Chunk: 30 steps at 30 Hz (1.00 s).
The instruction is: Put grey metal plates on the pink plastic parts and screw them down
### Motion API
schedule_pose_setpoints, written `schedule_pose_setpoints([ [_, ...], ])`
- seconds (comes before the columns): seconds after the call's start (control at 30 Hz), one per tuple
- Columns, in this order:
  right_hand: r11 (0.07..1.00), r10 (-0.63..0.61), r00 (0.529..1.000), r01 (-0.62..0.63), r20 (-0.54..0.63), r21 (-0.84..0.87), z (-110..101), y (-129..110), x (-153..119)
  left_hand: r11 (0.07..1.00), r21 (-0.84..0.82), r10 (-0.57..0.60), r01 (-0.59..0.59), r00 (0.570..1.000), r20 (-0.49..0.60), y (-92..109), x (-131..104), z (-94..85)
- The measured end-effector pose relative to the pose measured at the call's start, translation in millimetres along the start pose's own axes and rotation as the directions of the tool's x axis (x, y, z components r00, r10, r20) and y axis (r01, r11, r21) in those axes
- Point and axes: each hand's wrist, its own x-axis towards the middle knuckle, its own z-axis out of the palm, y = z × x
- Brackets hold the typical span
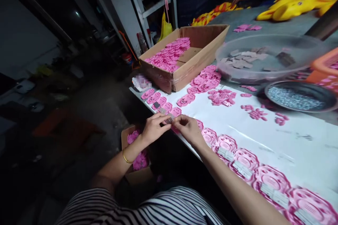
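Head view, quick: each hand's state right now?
Left hand: fingers closed on a small grey piece.
Right hand: fingertips at its edge; can't tell if gripping.

two cardboard boxes [196, 64] [139, 177], one bracelet [125, 157]

"How's the room lit?"
"Dimly: the wall [26, 31] on the left and the floor [102, 102] sink into shadow, with one small bright spot [77, 13]."
"What stands there?"
"A grey-topped table [281, 29], plus a metal frame [158, 6] near a pale pillar [117, 8]."
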Motion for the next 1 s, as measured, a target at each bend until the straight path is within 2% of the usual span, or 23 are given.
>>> schedule_pose_setpoints([
  [0.1,1.000,0.002,1.000,-0.002,0.004,-0.020,4.7,0.5,1.7,0.999,0.028,0.022,-0.022,1.000,0.012,-4.7,-4.2,0.2],
  [0.2,1.000,0.009,0.999,-0.008,0.037,-0.028,7.7,-2.4,2.4,0.990,0.118,0.074,-0.076,0.997,0.023,-18.3,-0.9,-5.3],
  [0.3,0.999,0.011,0.998,-0.010,0.055,-0.034,5.7,-11.0,-6.2,0.920,0.358,0.118,-0.160,0.983,0.137,-46.2,16.6,-20.7],
  [0.4,0.996,-0.021,0.995,0.030,0.098,-0.085,-1.6,-20.3,-26.3,0.865,0.449,0.114,-0.227,0.958,0.265,-82.9,46.7,-41.1],
  [0.53,0.979,-0.029,0.990,0.056,0.139,-0.196,-12.0,-18.9,-60.8,0.819,0.485,0.100,-0.308,0.907,0.408,-123.1,90.0,-60.9],
  [0.67,0.968,0.081,0.987,-0.046,0.136,-0.246,-17.1,-1.5,-88.2,0.782,0.474,0.087,-0.405,0.824,0.560,-145.5,121.8,-66.1],
  [0.77,0.963,0.114,0.985,-0.079,0.126,-0.258,-19.5,10.4,-100.2,0.765,0.451,0.067,-0.460,0.754,0.653,-155.2,135.5,-64.8],
  [0.83,0.961,0.123,0.989,-0.099,0.077,-0.259,-21.5,15.9,-105.3,0.759,0.435,0.058,-0.485,0.715,0.696,-158.9,140.9,-64.1],
  [1.0,0.948,0.176,0.984,-0.166,0.010,-0.273,-26.9,28.0,-112.4,0.755,0.408,0.045,-0.514,0.661,0.749,-157.7,148.0,-65.4],
])
